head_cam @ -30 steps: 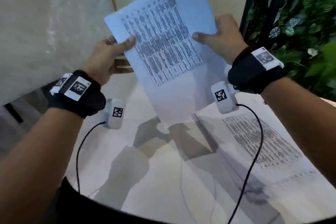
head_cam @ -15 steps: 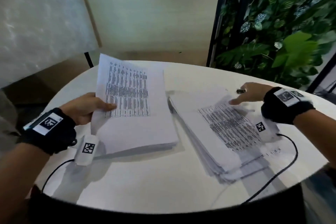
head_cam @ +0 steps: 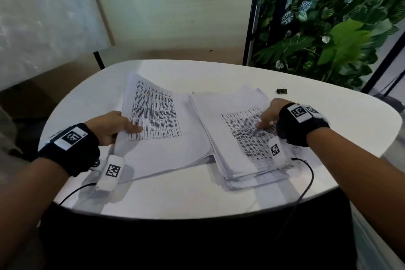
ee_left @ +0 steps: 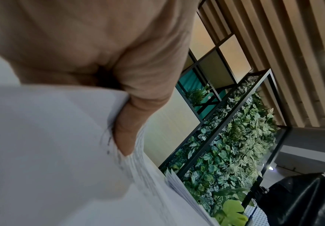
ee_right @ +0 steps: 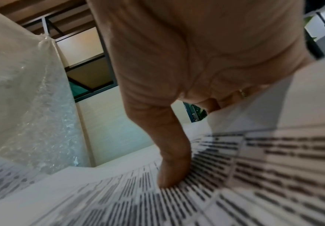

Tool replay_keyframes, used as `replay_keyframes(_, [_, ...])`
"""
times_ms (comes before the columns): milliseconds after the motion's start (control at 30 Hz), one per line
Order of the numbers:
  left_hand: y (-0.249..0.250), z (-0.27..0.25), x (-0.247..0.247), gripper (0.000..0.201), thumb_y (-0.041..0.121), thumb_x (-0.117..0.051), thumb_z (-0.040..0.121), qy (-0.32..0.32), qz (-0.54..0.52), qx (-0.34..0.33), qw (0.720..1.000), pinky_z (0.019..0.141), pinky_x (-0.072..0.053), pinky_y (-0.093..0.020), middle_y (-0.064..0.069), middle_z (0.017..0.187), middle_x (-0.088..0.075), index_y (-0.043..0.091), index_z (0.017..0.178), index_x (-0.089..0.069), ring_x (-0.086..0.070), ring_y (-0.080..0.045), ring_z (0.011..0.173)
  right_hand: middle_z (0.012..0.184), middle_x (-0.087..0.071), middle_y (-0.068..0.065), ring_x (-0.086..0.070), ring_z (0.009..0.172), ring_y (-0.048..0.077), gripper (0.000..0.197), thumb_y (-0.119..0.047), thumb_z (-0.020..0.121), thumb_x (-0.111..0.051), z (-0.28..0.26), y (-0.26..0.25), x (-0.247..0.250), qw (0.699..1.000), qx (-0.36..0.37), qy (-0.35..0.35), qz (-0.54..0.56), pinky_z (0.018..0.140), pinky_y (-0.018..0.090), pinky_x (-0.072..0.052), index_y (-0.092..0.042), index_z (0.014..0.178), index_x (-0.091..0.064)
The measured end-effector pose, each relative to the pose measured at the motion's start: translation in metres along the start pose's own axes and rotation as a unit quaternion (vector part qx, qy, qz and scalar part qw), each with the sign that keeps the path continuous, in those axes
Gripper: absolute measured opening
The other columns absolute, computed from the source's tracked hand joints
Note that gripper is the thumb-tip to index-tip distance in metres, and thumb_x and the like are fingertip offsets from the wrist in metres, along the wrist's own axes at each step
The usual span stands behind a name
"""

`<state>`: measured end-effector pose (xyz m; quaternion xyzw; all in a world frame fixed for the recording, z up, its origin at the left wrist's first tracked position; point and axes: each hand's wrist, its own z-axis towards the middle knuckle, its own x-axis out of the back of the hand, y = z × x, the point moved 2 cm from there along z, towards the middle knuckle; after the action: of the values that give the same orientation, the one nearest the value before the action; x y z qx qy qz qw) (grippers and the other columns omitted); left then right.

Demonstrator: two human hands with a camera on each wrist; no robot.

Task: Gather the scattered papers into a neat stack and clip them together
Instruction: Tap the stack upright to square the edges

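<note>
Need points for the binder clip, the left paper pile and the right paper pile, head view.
binder clip (head_cam: 281,91), head view, middle of its black body.
left paper pile (head_cam: 166,149), head view, blank lower part of the top sheet.
right paper pile (head_cam: 243,131), head view, printed table on the top sheet.

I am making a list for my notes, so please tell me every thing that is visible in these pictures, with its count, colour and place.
table: one, white, rounded, in the middle.
left pile of papers: one, white with black printed tables, on the table's left half, its left edge lifted.
right pile of papers: one, white with black print, sheets uneven, on the right half.
binder clip: one, black, on the table beyond the right pile.
plant wall: one, green leaves in a black frame, behind right.
wrist cameras: two, white, with cables, under the wrists.
wristbands: two, black with marker tags.
left hand: holds the left pile's edge.
right hand: fingers rest on the right pile.
</note>
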<state>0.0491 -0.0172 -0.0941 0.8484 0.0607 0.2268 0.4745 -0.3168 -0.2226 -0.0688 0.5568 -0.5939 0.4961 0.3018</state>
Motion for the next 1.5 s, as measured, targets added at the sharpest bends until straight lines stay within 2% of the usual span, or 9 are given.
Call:
replay_keyframes(400, [0.041,-0.063,0.051,0.023,0.002,-0.078,0.073,0.121,0.007,-0.212,0.970,0.089,-0.053,-0.041,-0.021,0.116,-0.070,0.012,0.094,-0.072,-0.067,-0.028,0.089,0.093,-0.077,0.007,-0.071,0.092,0.033,0.099,-0.062,0.009,-0.091,0.008,0.032,-0.009,0.969,0.081,-0.041,0.229,0.095,0.047,-0.053,-0.008,0.090,-0.076])
replay_keyframes(600, [0.115,-0.114,0.034,0.029,0.007,-0.074,0.080,-0.032,0.111,-0.346,0.931,0.059,-0.055,-0.013,0.008,0.081,-0.078,0.017,0.107,-0.069,-0.074,-0.008,0.078,0.090,-0.076,0.016,-0.072,0.087,0.036,0.049,-0.008,0.052,-0.094,-0.035,-0.026,0.036,0.950,0.219,-0.030,0.222,0.086,0.054,-0.056,-0.003,0.095,-0.071])
replay_keyframes(733, [0.147,-0.111,-0.002,0.039,0.070,-0.068,0.070,-0.065,0.512,-0.395,0.760,0.078,-0.050,-0.020,0.028,0.103,-0.066,0.033,0.082,-0.070,-0.060,-0.013,0.092,0.087,-0.077,0.005,-0.073,0.085,0.023,0.042,-0.005,0.060,-0.090,-0.047,-0.084,0.061,0.935,0.331,-0.086,0.097,0.084,0.046,-0.059,-0.011,0.095,-0.068])
replay_keyframes(833, [0.161,-0.093,-0.030,0.020,0.020,-0.061,0.077,0.003,0.630,-0.525,0.573,0.117,-0.028,-0.044,0.001,0.164,-0.021,0.026,0.086,-0.077,-0.018,-0.036,0.149,0.094,-0.076,0.002,-0.070,0.085,0.018,0.046,-0.006,0.061,-0.090,-0.057,-0.128,0.074,0.913,0.395,-0.101,-0.006,0.081,0.036,-0.059,-0.009,0.103,-0.068])
replay_keyframes(900, [0.171,-0.090,-0.046,0.027,0.010,-0.060,0.075,0.051,0.667,-0.505,0.545,0.119,-0.015,-0.049,-0.009,0.167,-0.006,0.026,0.088,-0.078,0.004,-0.037,0.152,0.077,-0.072,-0.017,-0.065,0.070,0.000,0.040,-0.008,0.061,-0.090,-0.062,-0.152,0.079,0.893,0.434,-0.106,-0.060,0.072,0.021,-0.055,-0.026,0.090,-0.068])
replay_keyframes(1033, [0.179,-0.072,-0.059,0.021,0.030,-0.075,0.079,0.041,0.699,-0.362,0.616,0.082,-0.047,-0.033,-0.019,0.129,-0.061,0.022,0.066,-0.060,-0.060,-0.032,0.102,0.087,-0.064,-0.003,-0.056,0.076,0.015,0.041,-0.007,0.059,-0.076,-0.068,-0.183,0.082,0.860,0.491,-0.076,-0.121,0.062,0.022,-0.048,-0.027,0.092,-0.061])
replay_keyframes(1267, [0.168,-0.045,-0.028,0.040,0.019,-0.085,0.073,0.002,0.520,-0.363,0.773,0.043,-0.030,-0.020,0.010,0.042,-0.046,0.019,0.053,-0.050,-0.039,-0.007,0.039,0.102,-0.068,0.004,-0.063,0.093,0.022,0.034,-0.018,0.079,-0.074,-0.043,-0.170,0.096,0.862,0.486,0.100,-0.106,0.074,0.026,-0.046,-0.016,0.112,-0.068])
replay_keyframes(1433, [0.146,-0.040,0.018,0.040,0.021,-0.087,0.072,0.117,0.358,-0.283,0.882,0.036,-0.035,-0.018,0.008,0.040,-0.047,0.009,0.058,-0.051,-0.040,-0.004,0.031,0.127,-0.055,-0.004,-0.052,0.118,0.015,0.097,-0.074,0.057,-0.074,0.004,-0.073,0.094,0.860,0.286,0.215,0.365,0.098,0.032,-0.042,-0.021,0.134,-0.047])
replay_keyframes(1500, [0.138,-0.038,0.030,0.041,0.017,-0.086,0.073,0.119,0.266,-0.278,0.915,0.037,-0.030,-0.018,-0.004,0.044,-0.046,0.006,0.059,-0.049,-0.037,-0.014,0.034,0.138,-0.049,0.003,-0.047,0.126,0.023,0.133,-0.090,0.029,-0.068,0.021,-0.049,0.054,0.814,0.207,0.065,0.539,0.104,0.036,-0.036,-0.021,0.140,-0.041])
